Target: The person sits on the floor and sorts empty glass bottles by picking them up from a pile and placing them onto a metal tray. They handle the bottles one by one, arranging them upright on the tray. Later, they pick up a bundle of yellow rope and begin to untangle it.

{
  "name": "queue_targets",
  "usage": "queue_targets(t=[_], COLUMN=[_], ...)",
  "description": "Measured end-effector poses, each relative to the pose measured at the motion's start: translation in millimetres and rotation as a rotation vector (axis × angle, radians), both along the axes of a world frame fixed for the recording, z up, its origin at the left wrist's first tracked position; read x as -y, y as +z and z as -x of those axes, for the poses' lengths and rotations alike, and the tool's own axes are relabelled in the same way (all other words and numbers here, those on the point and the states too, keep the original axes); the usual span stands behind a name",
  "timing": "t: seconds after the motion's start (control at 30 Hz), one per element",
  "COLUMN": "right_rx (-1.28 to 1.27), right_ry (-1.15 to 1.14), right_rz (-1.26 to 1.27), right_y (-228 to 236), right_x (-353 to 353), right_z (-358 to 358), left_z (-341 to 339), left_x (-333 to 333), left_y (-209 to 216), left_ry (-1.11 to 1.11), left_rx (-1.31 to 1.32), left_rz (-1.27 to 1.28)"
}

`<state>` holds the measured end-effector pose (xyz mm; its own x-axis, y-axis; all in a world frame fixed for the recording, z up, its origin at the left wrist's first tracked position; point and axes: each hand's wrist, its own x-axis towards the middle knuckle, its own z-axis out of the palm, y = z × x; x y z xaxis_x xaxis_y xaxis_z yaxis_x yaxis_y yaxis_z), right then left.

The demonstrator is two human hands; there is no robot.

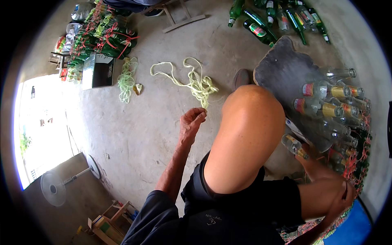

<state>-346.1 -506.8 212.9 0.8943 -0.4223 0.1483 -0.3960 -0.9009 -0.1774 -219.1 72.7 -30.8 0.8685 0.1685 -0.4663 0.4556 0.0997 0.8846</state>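
Pale green plastic twine [198,83] lies in a loose tangle on the concrete floor [134,130] in front of my raised knee [249,118], and my left hand [192,122] has its fingertips pinched shut on the near end of it, just below the tangle. My right hand [310,157] is down beside my thigh, closed around the body of a clear glass bottle [295,147], its neck pointing away from me. Judging by the scene, the work is well underway: bundles of green bottles [110,41] bound in red and green string sit stacked far left. Still loose are the clear bottles [335,102] on the grey board [281,69] to my right, and more green bottles [281,18] lying ahead.
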Motion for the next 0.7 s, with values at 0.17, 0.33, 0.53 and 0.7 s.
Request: queue_targets(t=[0.17,0.33,0.53,0.7], right_rx=[0.052,0.109,0.09,0.242], right_ry=[0.113,0.164,0.125,0.115], right_rz=[-0.032,-0.029,-0.063,-0.273], right_y=[6,12,17,13], right_x=[-7,-12,-2,-2], right_z=[4,10,22,20], left_z=[10,10,10,9], left_x=[5,-15,-21,-19], left_y=[60,130,205,270], left_ry=[0.096,0.123,0.077,0.101], left_rx=[0.085,0.216,0.374,0.509], left_rz=[0.122,0.205,0.17,0.118])
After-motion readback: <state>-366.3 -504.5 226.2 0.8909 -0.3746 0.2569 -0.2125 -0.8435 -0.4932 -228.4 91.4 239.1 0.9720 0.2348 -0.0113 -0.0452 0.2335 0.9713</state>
